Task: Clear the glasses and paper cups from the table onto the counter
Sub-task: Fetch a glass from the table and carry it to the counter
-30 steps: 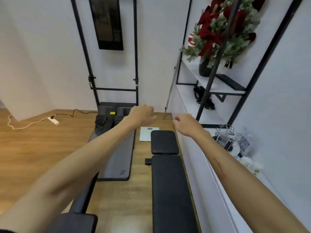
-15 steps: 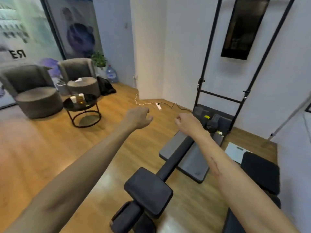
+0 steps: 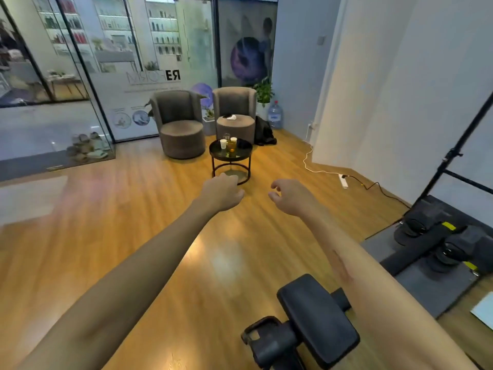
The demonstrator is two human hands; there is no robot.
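Observation:
A small round black table (image 3: 241, 153) stands far across the wooden floor, in front of two grey armchairs. On it are a white paper cup (image 3: 223, 143), a glass with amber liquid (image 3: 232, 145) and a clear glass (image 3: 226, 136) behind them. My left hand (image 3: 222, 193) is held out in the air, fingers loosely curled, holding nothing. My right hand (image 3: 289, 196) is also stretched forward, fingers curled and apart, empty. Both hands are well short of the table. The counter is out of view.
Two grey armchairs (image 3: 179, 124) stand behind the table, with a water bottle (image 3: 274, 114) and plant at the corner. A white power strip and cable (image 3: 344, 180) lie on the floor at right. A black exercise bench (image 3: 314, 316) and machine base (image 3: 432, 252) are close at lower right.
The view has swung left from the shelf wall and bench to the room with the table, which now sits centred ahead. Both arms stay stretched forward, empty.

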